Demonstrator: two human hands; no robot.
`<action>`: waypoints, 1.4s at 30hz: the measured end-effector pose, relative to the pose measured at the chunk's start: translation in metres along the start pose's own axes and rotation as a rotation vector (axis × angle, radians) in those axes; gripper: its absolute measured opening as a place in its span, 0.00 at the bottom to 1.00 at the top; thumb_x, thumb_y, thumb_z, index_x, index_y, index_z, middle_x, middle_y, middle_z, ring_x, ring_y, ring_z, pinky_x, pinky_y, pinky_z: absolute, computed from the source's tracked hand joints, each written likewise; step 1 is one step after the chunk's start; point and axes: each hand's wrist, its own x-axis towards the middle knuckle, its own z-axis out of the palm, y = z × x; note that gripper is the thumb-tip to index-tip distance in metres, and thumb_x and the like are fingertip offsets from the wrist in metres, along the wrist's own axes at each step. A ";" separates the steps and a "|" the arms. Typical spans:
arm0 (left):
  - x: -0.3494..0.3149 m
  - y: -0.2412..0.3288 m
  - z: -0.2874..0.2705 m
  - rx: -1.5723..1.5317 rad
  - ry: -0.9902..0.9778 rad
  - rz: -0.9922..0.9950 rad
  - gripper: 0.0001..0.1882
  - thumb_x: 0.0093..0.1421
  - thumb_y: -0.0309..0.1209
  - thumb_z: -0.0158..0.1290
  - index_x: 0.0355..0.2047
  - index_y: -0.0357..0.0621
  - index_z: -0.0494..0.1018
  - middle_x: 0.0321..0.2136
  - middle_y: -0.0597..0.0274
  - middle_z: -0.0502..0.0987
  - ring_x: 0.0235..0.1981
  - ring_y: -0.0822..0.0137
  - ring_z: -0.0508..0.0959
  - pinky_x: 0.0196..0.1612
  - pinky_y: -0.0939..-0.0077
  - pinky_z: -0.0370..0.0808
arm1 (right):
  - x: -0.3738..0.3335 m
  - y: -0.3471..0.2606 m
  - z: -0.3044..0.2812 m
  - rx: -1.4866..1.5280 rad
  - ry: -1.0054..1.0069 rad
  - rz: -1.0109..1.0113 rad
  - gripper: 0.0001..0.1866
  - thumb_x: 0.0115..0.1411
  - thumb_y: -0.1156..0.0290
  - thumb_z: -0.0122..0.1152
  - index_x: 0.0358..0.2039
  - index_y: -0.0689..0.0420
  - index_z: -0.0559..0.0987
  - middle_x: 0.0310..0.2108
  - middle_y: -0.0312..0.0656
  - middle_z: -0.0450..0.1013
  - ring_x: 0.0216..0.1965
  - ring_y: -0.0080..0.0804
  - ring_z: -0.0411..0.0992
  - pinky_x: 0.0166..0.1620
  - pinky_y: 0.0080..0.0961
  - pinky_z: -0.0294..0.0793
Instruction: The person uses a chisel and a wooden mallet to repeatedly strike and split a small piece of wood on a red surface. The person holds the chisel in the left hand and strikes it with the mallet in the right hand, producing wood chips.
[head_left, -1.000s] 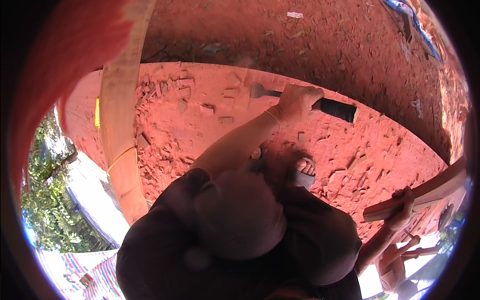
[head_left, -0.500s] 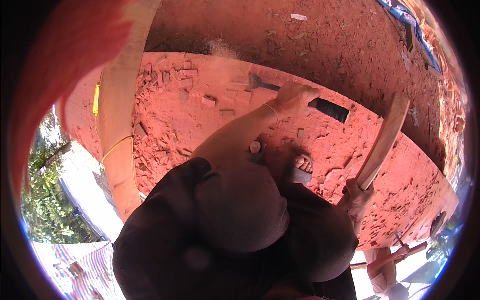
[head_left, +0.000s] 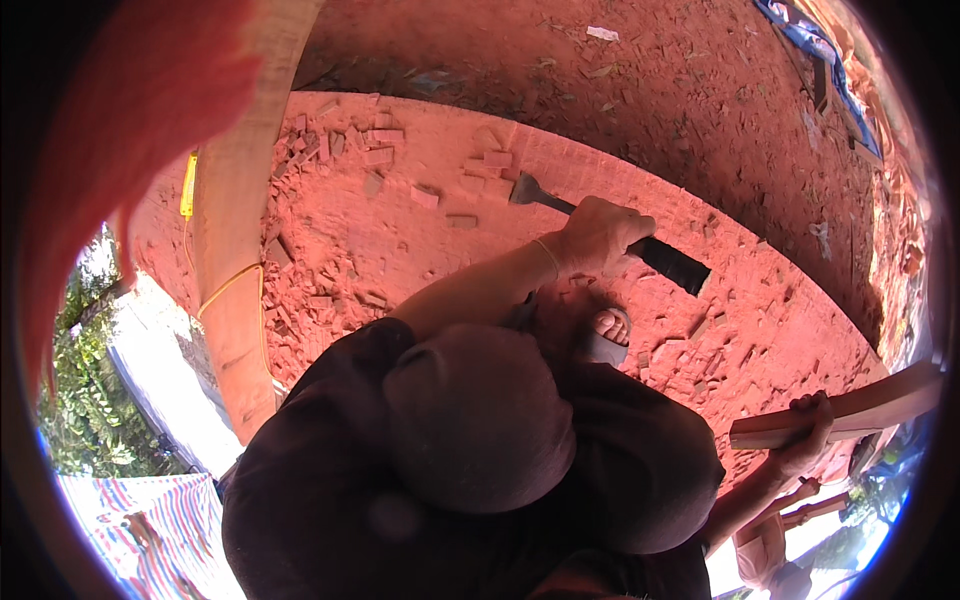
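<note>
My left hand [head_left: 602, 236] is wrapped round a chisel [head_left: 672, 265] with a black-covered handle and a dark flat blade. The blade points left, close to a few loose wood chips [head_left: 488, 178] on a reddish wooden surface [head_left: 560, 160]. Out at the far right, my right hand [head_left: 806, 440] grips a thick piece of wood like a club [head_left: 870, 408], held away from the chisel. Its far end runs to the rim of the picture. One foot [head_left: 610, 328] in a sandal shows on the surface between my arms.
A long plank [head_left: 235, 240] with a yellow cord [head_left: 228, 290] round it crosses on the left. Chips lie scattered over the surface. Beyond its curved edge is reddish ground [head_left: 560, 70] with debris. At the lower right another person's arm [head_left: 762, 548] shows, with a wooden-handled tool.
My left hand has brought the chisel a little nearer and to the right, off the chips by the far edge. My right hand has swung the wooden club outward to the right and down.
</note>
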 end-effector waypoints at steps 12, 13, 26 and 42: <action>0.004 -0.008 0.002 0.034 0.118 0.007 0.10 0.45 0.33 0.62 0.26 0.49 0.72 0.22 0.61 0.75 0.26 0.52 0.80 0.27 0.57 0.72 | -0.096 0.010 0.177 -0.132 -0.102 0.192 0.17 0.50 0.77 0.68 0.41 0.64 0.76 0.30 0.42 0.75 0.30 0.30 0.72 0.38 0.29 0.73; 0.005 -0.008 0.002 0.027 0.080 -0.003 0.11 0.45 0.34 0.63 0.27 0.49 0.72 0.22 0.60 0.76 0.26 0.52 0.80 0.28 0.57 0.73 | -0.115 0.038 0.178 -0.449 -0.267 0.272 0.19 0.46 0.79 0.68 0.40 0.63 0.75 0.29 0.39 0.74 0.27 0.28 0.70 0.33 0.28 0.71; 0.010 -0.024 0.012 0.139 -0.021 -0.012 0.14 0.44 0.36 0.63 0.28 0.48 0.72 0.23 0.59 0.77 0.28 0.51 0.81 0.28 0.54 0.74 | -0.102 0.046 0.164 -0.070 -0.194 0.120 0.14 0.54 0.72 0.64 0.39 0.64 0.77 0.25 0.37 0.70 0.28 0.26 0.70 0.34 0.25 0.70; -0.013 0.001 0.011 0.082 -0.027 -0.027 0.16 0.44 0.40 0.67 0.30 0.50 0.73 0.24 0.61 0.78 0.29 0.55 0.82 0.28 0.57 0.74 | -0.038 -0.020 0.018 0.059 0.083 -0.164 0.26 0.58 0.61 0.64 0.52 0.65 0.73 0.40 0.47 0.76 0.39 0.36 0.74 0.45 0.35 0.76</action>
